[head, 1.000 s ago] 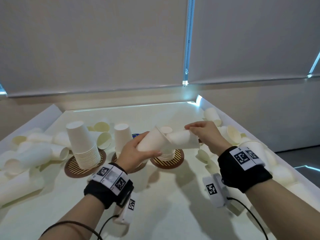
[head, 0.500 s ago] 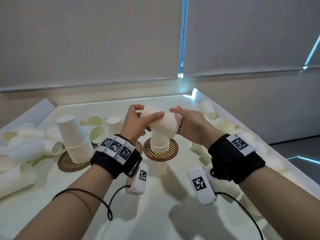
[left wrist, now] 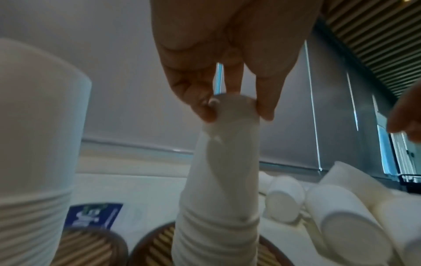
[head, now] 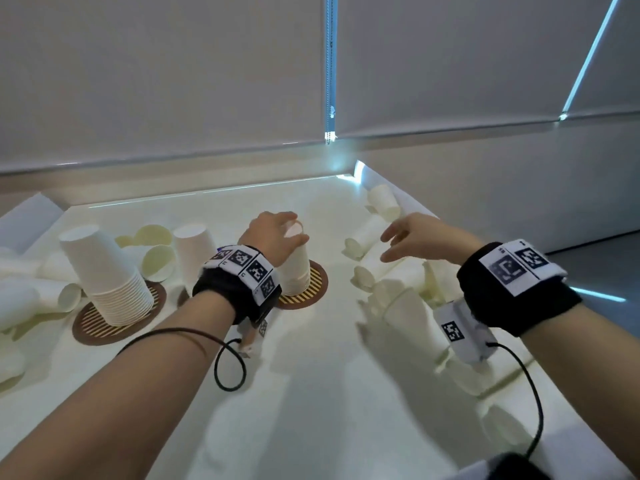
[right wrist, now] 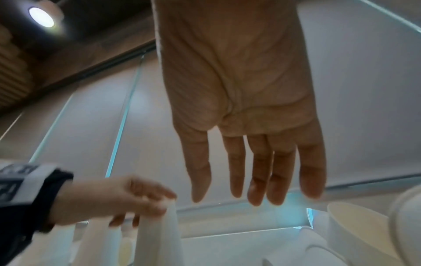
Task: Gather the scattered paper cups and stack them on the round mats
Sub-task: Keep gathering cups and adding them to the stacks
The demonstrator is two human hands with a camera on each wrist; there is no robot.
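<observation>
1. The left hand [head: 273, 237] pinches the upturned base of the top cup [left wrist: 230, 115] on the right-hand stack [head: 294, 271], fingertips [left wrist: 265, 108] curled round its rim from above. That stack stands upside down on the right round mat [head: 313, 289].
2. The right hand [head: 419, 237] hangs with straight, relaxed fingers [right wrist: 257, 171], holding nothing, above the loose cups [head: 391, 271] lying on their sides along the right of the surface [head: 311, 393].
3. A taller stack [head: 104, 271] stands on the left round mat [head: 90, 327], leaning a little; more cups [head: 31, 299] lie scattered at the far left.
4. These paper cups are likely very light and thin-walled, so they would dent under a hard squeeze and slide or roll at a nudge.
5. The stiffest hold is probably the base disc or the rolled mouth; a light grip across the base suits nesting one over the stack.
</observation>
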